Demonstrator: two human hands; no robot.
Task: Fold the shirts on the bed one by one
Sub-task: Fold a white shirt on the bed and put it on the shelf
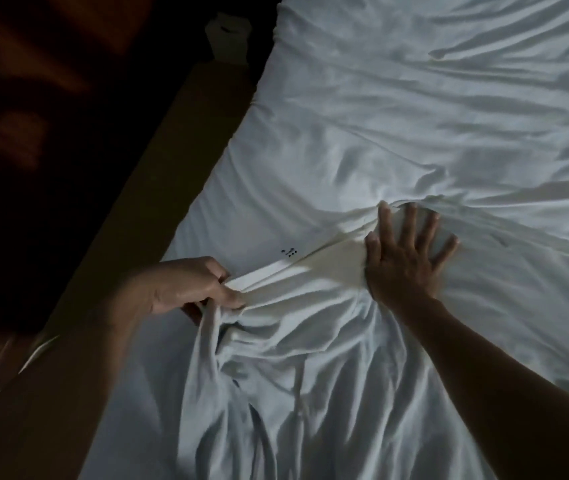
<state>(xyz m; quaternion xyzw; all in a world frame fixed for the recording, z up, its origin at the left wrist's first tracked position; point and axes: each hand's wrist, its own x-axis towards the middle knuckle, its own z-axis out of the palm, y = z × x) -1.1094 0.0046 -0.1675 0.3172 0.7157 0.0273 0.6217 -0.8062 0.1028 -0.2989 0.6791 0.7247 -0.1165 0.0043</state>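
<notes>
The shirt (293, 341), white and crumpled, lies on the white-sheeted bed (414, 98) near its left side, bunching in folds toward the person; the left hand (189, 287) pinches a folded edge of it between thumb and curled fingers, close to the wooden bed frame (158, 188). The right hand (407, 258), well apart from the left, presses flat on the cloth with fingers straight and spread; a taut band of fabric runs between the two hands.
</notes>
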